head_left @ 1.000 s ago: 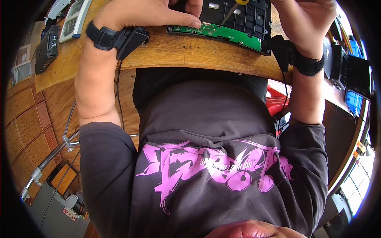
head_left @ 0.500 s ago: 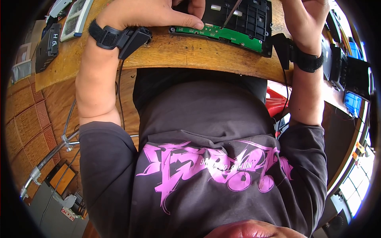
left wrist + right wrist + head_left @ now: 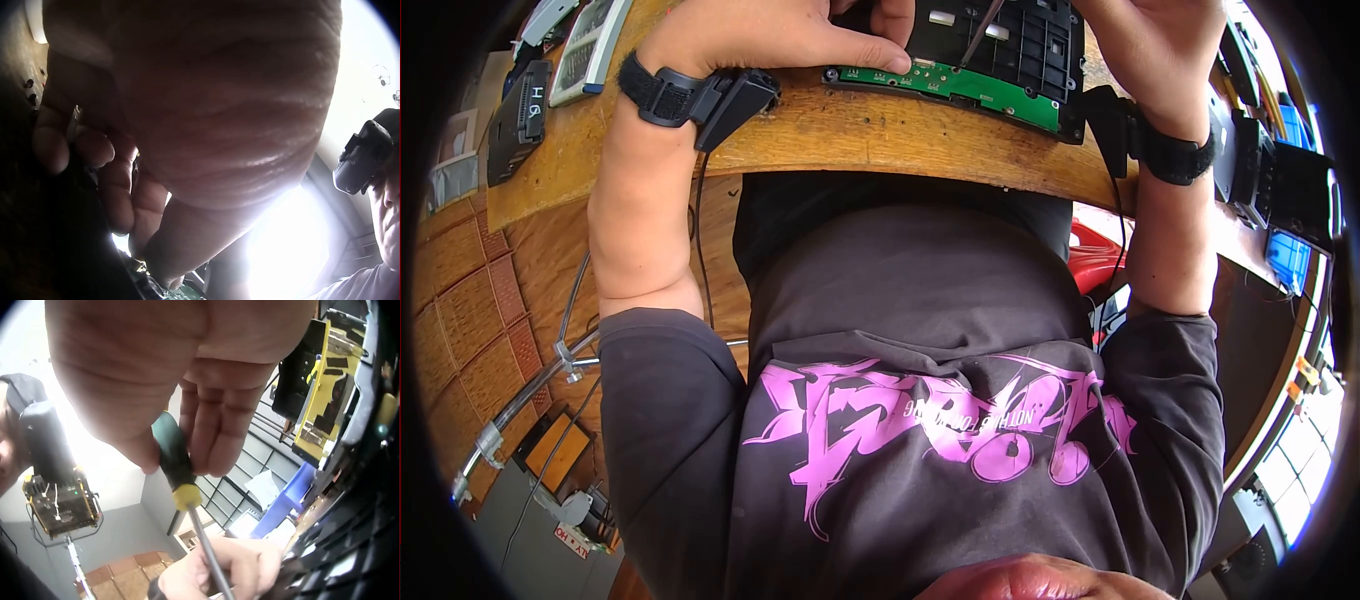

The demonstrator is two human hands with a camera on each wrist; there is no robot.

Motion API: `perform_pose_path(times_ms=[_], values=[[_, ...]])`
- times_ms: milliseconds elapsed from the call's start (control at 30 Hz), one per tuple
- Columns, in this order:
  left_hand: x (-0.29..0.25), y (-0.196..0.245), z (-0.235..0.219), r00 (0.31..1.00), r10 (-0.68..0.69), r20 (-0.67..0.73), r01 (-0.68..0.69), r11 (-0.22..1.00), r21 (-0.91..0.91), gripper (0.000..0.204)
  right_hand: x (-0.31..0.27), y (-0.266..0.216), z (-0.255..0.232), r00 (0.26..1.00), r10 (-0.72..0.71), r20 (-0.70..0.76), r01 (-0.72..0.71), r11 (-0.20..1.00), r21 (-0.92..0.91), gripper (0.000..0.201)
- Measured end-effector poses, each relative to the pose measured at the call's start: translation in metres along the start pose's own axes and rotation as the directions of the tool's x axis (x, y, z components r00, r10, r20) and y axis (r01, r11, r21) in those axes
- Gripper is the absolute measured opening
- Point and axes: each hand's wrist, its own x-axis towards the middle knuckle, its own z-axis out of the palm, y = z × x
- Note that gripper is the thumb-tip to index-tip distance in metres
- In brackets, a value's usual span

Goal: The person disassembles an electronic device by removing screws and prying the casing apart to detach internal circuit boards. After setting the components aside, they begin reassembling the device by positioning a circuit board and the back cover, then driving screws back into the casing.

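Observation:
A green circuit board (image 3: 990,92) lies along the near edge of a black plastic panel (image 3: 1055,45) on the wooden table. My left hand (image 3: 770,35) grips the panel at its left end, thumb pressed on the board; in the left wrist view its other fingers (image 3: 115,200) bend down beside the dark panel. My right hand (image 3: 1165,55) holds a screwdriver (image 3: 172,450) with a green and yellow handle between thumb and fingers. The steel shaft (image 3: 980,38) slants down, its tip right at the board's upper edge. In the head view the handle is out of frame.
The wooden table (image 3: 800,135) ends close to my body. A black device (image 3: 520,120) and a white-framed panel (image 3: 590,50) stand at the left. A blue bin (image 3: 290,500) and a yellow-and-black case (image 3: 328,387) are at the right. Cables (image 3: 703,210) hang from the wrist cameras.
The screwdriver's yellow part has left the head view at the top, while its tip stays near the same spot. My right hand has shifted and turned slightly. My left hand hardly moves.

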Motion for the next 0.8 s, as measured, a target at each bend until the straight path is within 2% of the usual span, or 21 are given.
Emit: perform_pose_path(times_ms=[67, 100, 167, 200, 267, 300, 367, 467, 533, 633, 700, 800], values=[[-0.002, 0.003, 0.000, 1.000, 0.008, -0.013, -0.008, 1.000, -0.011, 0.025, -0.001, -0.005, -0.002, 1.000, 0.020, 0.017, -0.018, 0.994, -0.108, 0.054], [-0.004, 0.009, 0.000, 0.999, 0.033, -0.021, -0.033, 0.999, 0.021, 0.024, -0.002, -0.008, 0.003, 1.000, 0.020, 0.015, -0.018, 0.994, -0.107, 0.054], [-0.004, 0.014, -0.001, 0.998, 0.063, -0.025, -0.062, 0.997, 0.051, 0.024, -0.005, -0.012, 0.013, 0.982, 0.167, -0.085, -0.162, 0.985, 0.057, 0.057], [-0.003, 0.014, -0.001, 0.999, 0.038, -0.020, -0.037, 0.999, 0.015, 0.024, -0.004, -0.014, 0.010, 0.982, 0.168, -0.086, -0.164, 0.985, 0.054, 0.057], [-0.002, 0.012, -0.001, 1.000, 0.012, -0.014, -0.012, 1.000, -0.020, 0.024, 0.000, -0.015, 0.002, 0.993, 0.019, 0.113, -0.027, 0.997, 0.066, 0.063], [-0.001, 0.008, -0.001, 1.000, -0.004, -0.005, 0.004, 1.000, -0.012, 0.023, -0.001, -0.013, 0.002, 0.993, 0.017, 0.113, -0.025, 0.997, 0.067, 0.063], [-0.002, 0.008, -0.002, 1.000, -0.025, 0.004, 0.025, 1.000, -0.004, 0.023, -0.004, -0.008, 0.005, 0.998, 0.063, -0.019, -0.065, 0.989, -0.134, 0.069], [-0.003, 0.014, -0.001, 1.000, 0.019, -0.018, -0.019, 1.000, 0.015, 0.024, -0.008, -0.010, 0.007, 0.989, 0.143, 0.038, -0.135, 0.978, -0.156, 0.073], [-0.002, 0.015, -0.002, 0.998, -0.069, -0.001, 0.069, 0.998, 0.001, 0.025, -0.009, -0.012, 0.006, 0.986, 0.162, 0.040, -0.155, 0.978, -0.139, 0.072], [0.000, 0.015, -0.002, 0.994, -0.105, 0.007, 0.105, 0.994, 0.018, 0.026, -0.009, -0.013, 0.005, 0.980, 0.195, 0.050, -0.190, 0.977, -0.100, 0.070], [-0.001, 0.014, -0.001, 0.997, -0.081, 0.000, 0.081, 0.996, 0.030, 0.026, -0.011, -0.009, 0.007, 0.976, 0.217, -0.036, -0.219, 0.941, -0.257, 0.068], [0.000, 0.004, 0.000, 1.000, -0.028, -0.002, 0.028, 0.999, 0.022, 0.026, -0.010, -0.012, 0.012, 0.964, 0.260, -0.053, -0.263, 0.909, -0.324, 0.068]])
